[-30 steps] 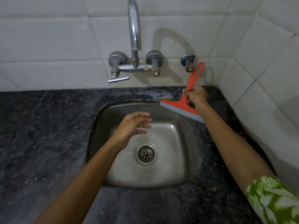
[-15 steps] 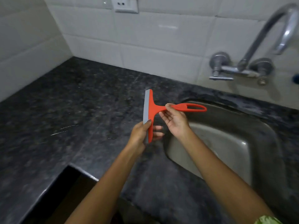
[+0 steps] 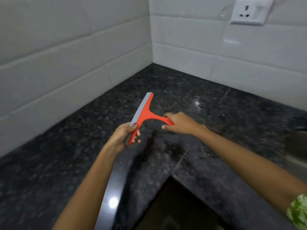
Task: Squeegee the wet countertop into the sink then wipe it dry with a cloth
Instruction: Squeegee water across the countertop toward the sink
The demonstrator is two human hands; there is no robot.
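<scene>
mid-frame: left hand (image 3: 123, 136) grips red squeegee (image 3: 144, 115) blade end; right hand (image 3: 180, 123) grips handle, above dark countertop (image 3: 232, 117).

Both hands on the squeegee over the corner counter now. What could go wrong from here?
1. The squeegee is held above the countertop, blade not yet down; a tilted landing may leave streaks.
2. The left hand grips the blade's near end, so it may block the wipe.
3. The sink sits far to the right, and an open gap lies nearer the person; a stroke pulled that way could send water over that edge.
</scene>
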